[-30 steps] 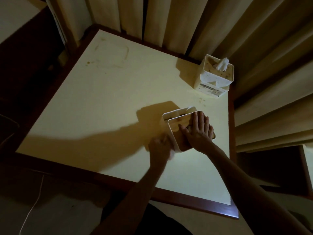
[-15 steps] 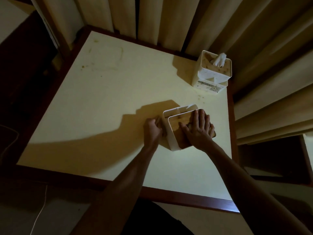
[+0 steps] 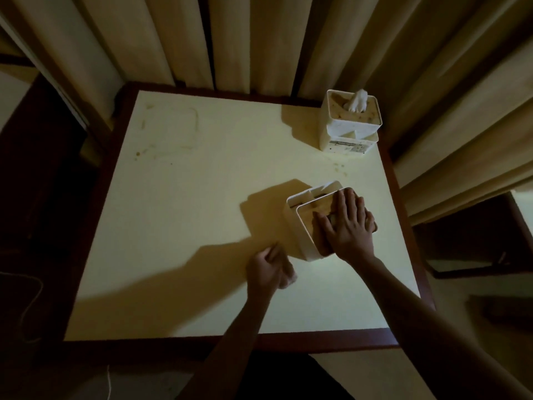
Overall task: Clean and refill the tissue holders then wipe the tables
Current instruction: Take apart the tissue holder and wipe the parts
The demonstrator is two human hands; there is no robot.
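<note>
Cleaning step in hand: right hand [image 3: 350, 229] lies flat-fingered on the white square plastic tissue holder [image 3: 302, 226] at the cream table's [image 3: 187, 197] right side; left hand [image 3: 269, 268] is curled, contents indiscernible; wiping the holder's side judged next.

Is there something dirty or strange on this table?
Yes. The table has a faint brownish ring stain near its far left corner, and small specks lie in front of the far tissue holder.
</note>
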